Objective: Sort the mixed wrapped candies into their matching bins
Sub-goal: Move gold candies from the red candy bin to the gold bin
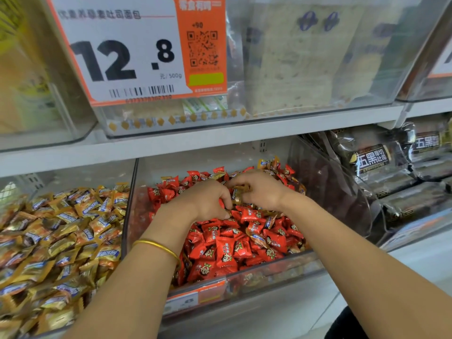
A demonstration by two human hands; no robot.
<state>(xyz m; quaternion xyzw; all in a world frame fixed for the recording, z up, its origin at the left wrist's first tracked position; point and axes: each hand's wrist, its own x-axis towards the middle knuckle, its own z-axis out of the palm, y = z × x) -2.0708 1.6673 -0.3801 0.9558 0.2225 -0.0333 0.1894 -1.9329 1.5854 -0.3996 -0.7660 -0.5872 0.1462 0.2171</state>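
Shelf lot, as we see it:
- Middle clear plastic bin [269, 267]: heaped with red wrapped candies [227, 250], with gold foil-wrapped stray candies [270, 221] mixed in.
- Left clear bin [129, 204]: gold-and-orange wrapped candies [61, 228], filled to its front edge.
- Right hand [263, 190]: near the middle bin's back wall, fingers pinching a gold foil-wrapped candy [241, 193].
- Left hand [208, 201]: beside it, fingers curled into the red heap; we cannot tell whether it grasps anything. It wears a thin gold bangle [159, 247].
- Upper shelf: white-and-orange price card [122, 52].

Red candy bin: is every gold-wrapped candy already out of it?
No, gold-wrapped candies lie among the red candies at the back of the bin.
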